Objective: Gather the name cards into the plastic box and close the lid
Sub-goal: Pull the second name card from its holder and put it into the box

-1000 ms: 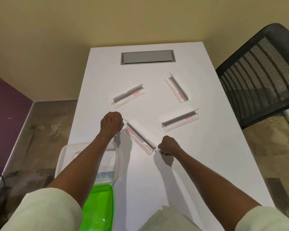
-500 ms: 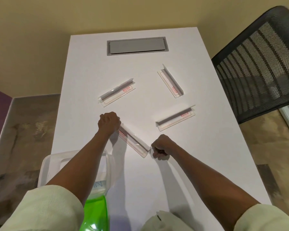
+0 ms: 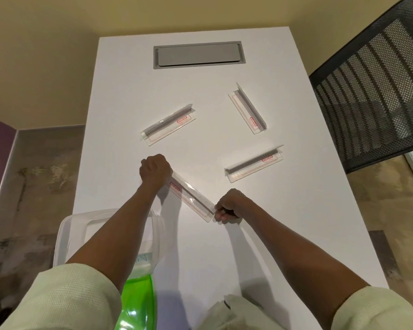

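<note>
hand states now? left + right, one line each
Left hand: closed on the far end of the nearest name card.
Right hand: closed on the near end of the same card.

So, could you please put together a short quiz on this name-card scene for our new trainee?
1. How many name cards lie on the white table, counting the nearest card?
2. True or false: the plastic box already holds a name card.
3. Which ends of the nearest card do the left hand and right hand take? A) both at the near end B) left at the far end, right at the near end C) neither hand touches it

Key: 1. Four. 2. False; no card shows in what can be seen of the box. 3. B.
</note>
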